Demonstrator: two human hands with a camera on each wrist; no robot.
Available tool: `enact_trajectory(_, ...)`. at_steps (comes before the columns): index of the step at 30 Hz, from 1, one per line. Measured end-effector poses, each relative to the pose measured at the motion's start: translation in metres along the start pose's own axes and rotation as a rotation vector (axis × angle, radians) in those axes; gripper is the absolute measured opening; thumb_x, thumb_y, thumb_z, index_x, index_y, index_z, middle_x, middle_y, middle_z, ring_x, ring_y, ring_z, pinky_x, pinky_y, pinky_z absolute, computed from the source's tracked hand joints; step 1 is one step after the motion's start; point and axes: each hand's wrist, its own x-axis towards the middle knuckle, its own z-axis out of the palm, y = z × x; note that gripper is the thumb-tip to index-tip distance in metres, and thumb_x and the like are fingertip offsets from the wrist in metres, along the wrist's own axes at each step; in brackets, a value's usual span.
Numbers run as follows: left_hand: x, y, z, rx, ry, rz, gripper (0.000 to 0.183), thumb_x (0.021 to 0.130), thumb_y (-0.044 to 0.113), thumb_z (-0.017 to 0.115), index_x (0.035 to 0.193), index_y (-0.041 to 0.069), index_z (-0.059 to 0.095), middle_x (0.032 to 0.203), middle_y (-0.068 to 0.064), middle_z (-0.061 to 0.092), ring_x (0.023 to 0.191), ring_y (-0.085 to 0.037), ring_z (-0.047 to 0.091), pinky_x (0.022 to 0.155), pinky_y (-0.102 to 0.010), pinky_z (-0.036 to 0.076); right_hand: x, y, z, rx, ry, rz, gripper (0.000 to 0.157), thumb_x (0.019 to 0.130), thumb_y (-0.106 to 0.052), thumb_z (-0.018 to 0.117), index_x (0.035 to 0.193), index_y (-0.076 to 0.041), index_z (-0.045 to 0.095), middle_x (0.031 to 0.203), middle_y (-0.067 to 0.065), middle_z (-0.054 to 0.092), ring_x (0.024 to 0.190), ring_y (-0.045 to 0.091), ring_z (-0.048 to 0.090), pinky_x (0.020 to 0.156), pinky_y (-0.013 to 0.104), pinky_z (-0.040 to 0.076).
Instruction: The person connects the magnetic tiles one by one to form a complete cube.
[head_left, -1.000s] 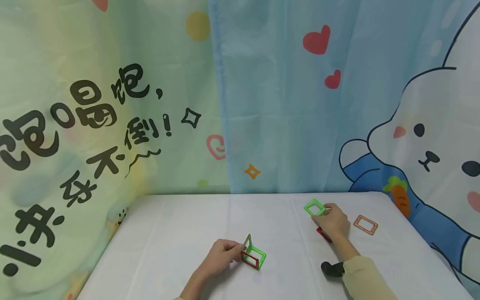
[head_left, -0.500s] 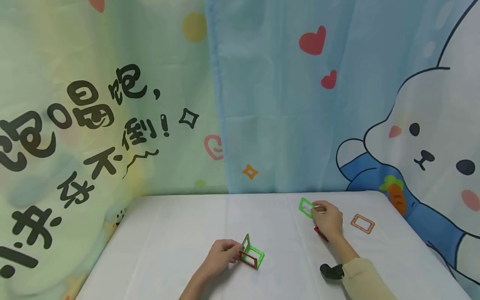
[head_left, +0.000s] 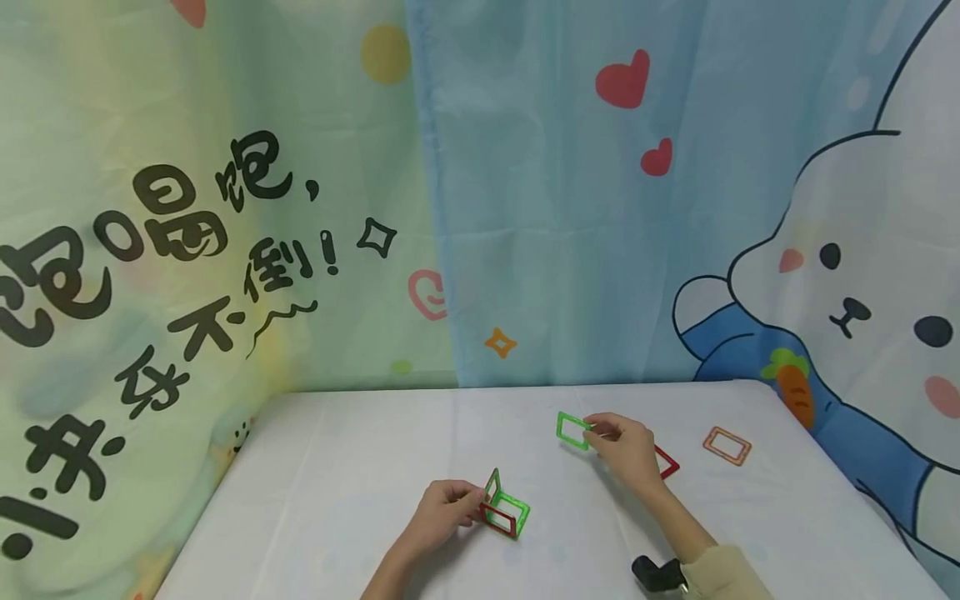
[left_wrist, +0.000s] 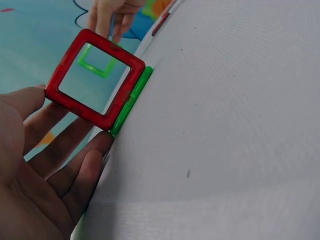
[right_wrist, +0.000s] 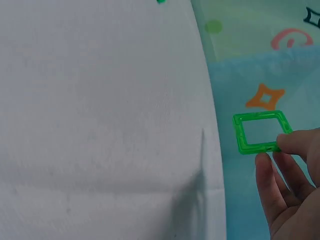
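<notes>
My left hand (head_left: pixel 446 512) holds a small group of joined magnetic tiles by its left side, at the table's front middle. In the left wrist view its red square frame (left_wrist: pixel 67 61) stands upright, the thumb at one corner, along a green tile (left_wrist: pixel 131 101) lying on the cloth. A second, darker green tile (head_left: pixel 496 478) stands up at the back of the group. Over the table to the right, my right hand (head_left: pixel 626 454) pinches a loose green square tile (right_wrist: pixel 259 148) by one corner between thumb and fingers, raised above the cloth.
A red tile (head_left: pixel 668 457) lies on the white cloth (head_left: pixel 360 442), partly hidden behind the right hand. Farther right lies an orange tile (head_left: pixel 732 437). A black device (head_left: pixel 655 575) sits at the right wrist. A printed curtain (head_left: pixel 525 208) hangs behind the table.
The right hand has moved left with the green tile, away from the red tile, which shows more now. The left hand and its tiles stay put.
</notes>
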Motion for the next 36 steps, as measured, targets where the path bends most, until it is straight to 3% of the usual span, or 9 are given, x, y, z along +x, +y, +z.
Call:
enact_trajectory(12,-0.001,-0.002,0.001,0.021,0.026,0.009,0.029,0.096,0.026,0.061,0.098,0.0,0.072,0.082,-0.006,0.071,0.074,-0.017,0.067,0.063,-0.027,0.052,-0.028,-0.029,0.007,0.079,-0.125,-0.059,0.019,0.082,-0.001,0.076,0.1,-0.005,0.074,0.082,0.004,0.069,0.069,0.023,0.066,0.056,0.025,0.051)
enact_trajectory(19,-0.003,-0.001,0.005,0.05,0.038,-0.001,0.026,0.095,0.028,0.063,0.095,0.004,0.074,0.068,0.001,0.061,0.056,-0.009,0.052,0.05,-0.022,0.042,-0.045,-0.042,0.01,0.081,-0.171,-0.098,0.018,0.08,0.001,0.077,0.095,-0.008,0.074,0.079,-0.001,0.07,0.066,0.012,0.064,0.056,0.025,0.051)
enact_trajectory(24,-0.003,0.004,0.005,0.052,0.035,0.018,0.026,0.096,0.027,0.063,0.095,0.004,0.074,0.065,0.0,0.054,0.052,-0.008,0.044,0.043,-0.021,0.035,-0.051,-0.048,0.016,0.08,-0.186,-0.16,0.019,0.078,0.001,0.079,0.092,-0.01,0.075,0.078,-0.004,0.07,0.068,0.009,0.064,0.057,0.024,0.051)
enact_trajectory(36,-0.002,0.002,0.007,0.079,0.034,0.025,0.026,0.096,0.025,0.062,0.094,0.002,0.074,0.067,0.002,0.058,0.057,-0.009,0.049,0.048,-0.02,0.037,-0.058,-0.046,0.025,0.085,-0.25,-0.22,0.02,0.077,0.002,0.079,0.092,-0.011,0.073,0.077,-0.005,0.069,0.067,0.007,0.064,0.057,0.025,0.052)
